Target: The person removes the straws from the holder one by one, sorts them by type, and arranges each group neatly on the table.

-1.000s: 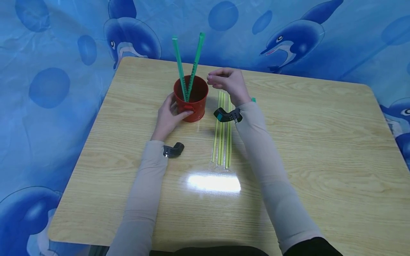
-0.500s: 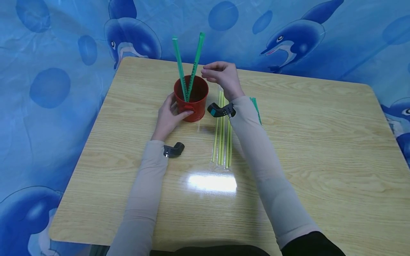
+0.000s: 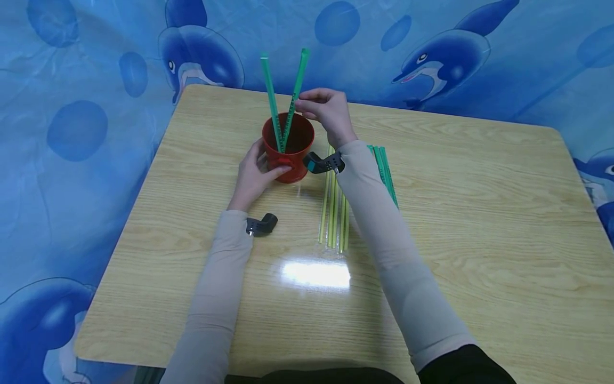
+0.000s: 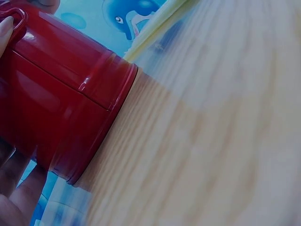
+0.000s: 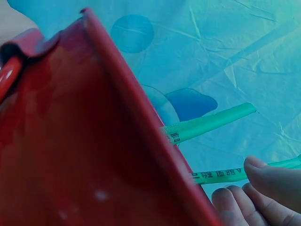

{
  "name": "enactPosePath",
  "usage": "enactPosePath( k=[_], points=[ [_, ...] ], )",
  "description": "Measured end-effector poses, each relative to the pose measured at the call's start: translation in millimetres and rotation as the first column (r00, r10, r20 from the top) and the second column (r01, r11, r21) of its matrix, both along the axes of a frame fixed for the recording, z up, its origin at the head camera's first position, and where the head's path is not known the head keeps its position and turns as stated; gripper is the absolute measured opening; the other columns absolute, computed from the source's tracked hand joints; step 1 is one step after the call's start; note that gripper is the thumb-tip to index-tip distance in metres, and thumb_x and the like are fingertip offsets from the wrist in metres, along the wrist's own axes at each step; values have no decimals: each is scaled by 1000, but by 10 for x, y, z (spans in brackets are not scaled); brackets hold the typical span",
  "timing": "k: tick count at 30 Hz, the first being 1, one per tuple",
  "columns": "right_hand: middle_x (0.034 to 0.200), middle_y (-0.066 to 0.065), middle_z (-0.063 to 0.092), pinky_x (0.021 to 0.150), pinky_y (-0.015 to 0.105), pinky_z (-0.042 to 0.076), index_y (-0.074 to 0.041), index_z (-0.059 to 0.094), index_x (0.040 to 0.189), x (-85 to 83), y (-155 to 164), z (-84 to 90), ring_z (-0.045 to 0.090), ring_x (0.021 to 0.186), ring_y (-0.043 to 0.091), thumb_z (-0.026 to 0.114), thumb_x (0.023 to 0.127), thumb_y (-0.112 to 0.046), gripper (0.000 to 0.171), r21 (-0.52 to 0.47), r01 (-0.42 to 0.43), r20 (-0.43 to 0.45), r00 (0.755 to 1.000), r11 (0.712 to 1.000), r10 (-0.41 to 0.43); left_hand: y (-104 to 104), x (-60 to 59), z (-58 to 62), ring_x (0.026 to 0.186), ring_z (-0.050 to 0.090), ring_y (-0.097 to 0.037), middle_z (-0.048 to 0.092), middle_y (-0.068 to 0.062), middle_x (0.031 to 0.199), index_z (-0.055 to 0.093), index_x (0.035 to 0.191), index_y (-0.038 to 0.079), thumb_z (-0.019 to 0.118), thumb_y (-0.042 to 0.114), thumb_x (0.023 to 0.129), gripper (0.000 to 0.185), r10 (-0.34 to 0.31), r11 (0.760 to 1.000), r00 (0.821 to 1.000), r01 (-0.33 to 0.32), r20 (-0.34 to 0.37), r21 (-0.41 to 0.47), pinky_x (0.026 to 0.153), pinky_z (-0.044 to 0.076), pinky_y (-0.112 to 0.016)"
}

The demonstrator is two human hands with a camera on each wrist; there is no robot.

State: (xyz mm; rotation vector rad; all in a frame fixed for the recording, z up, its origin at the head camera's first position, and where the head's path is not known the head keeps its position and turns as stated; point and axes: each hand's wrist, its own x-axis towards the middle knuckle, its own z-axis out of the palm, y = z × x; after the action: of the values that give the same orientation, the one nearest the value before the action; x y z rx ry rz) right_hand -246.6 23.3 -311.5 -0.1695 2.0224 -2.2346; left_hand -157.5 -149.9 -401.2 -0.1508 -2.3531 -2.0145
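A small red bucket point(image 3: 298, 161) stands on the table with two green wrapped straws leaning in it. My left hand point(image 3: 253, 175) holds the bucket's near left side, its thumb by the small handle; the left wrist view shows its fingers round the red wall point(image 4: 51, 89). At the bucket's far right rim, my right hand point(image 3: 328, 111) pinches the right-hand green straw point(image 3: 300, 72). In the right wrist view, the thumb lies across that printed straw point(image 5: 218, 176) just above the rim. The other green straw point(image 3: 271, 90) leans left, untouched.
Several yellow straws point(image 3: 333, 218) in clear wrapping lie right of the bucket, partly under my right wrist. More green straws point(image 3: 385, 170) lie beyond them, partly hidden by the right forearm. A blue dolphin-print sheet point(image 3: 336, 24) hangs behind the wooden table point(image 3: 479, 224).
My right hand has moved left and away from me, from beside the bucket to the right-hand green straw. More green straws show beside the forearm. The left hand stays on the bucket.
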Motion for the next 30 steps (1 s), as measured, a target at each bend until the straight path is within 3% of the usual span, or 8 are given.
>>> enactPosePath(
  k=[6, 17, 30],
  points=[
    [81, 7, 66, 80, 32, 56, 3, 67, 92, -11, -43, 19, 66, 78, 19, 70, 83, -1, 10, 12, 16, 5, 1000, 1000, -16, 3, -4, -14, 132, 38, -16, 41, -6, 144, 34, 144, 11, 75, 13, 81, 76, -3, 1000, 1000, 3, -17, 10, 107, 36, -25],
    [83, 10, 67, 76, 30, 57, 4, 68, 91, -25, -86, 11, 64, 74, 16, 70, 83, 0, 9, 65, 56, -27, 998, 996, -54, 16, -1, -6, 133, 38, -16, 41, -6, 143, 35, 144, 11, 76, 12, 80, 76, -7, 1000, 1000, 7, -3, 15, 107, 35, -25],
    [82, 8, 66, 85, 38, 55, 4, 68, 93, -2, -1, 65, 66, 76, 18, 69, 83, 1, 11, 19, 81, -39, 996, 997, -80, 3, 2, -1, 133, 37, -17, 40, -6, 145, 34, 144, 12, 76, 11, 80, 77, -5, 1000, 1000, 5, -16, 1, 107, 36, -25]
  ],
)
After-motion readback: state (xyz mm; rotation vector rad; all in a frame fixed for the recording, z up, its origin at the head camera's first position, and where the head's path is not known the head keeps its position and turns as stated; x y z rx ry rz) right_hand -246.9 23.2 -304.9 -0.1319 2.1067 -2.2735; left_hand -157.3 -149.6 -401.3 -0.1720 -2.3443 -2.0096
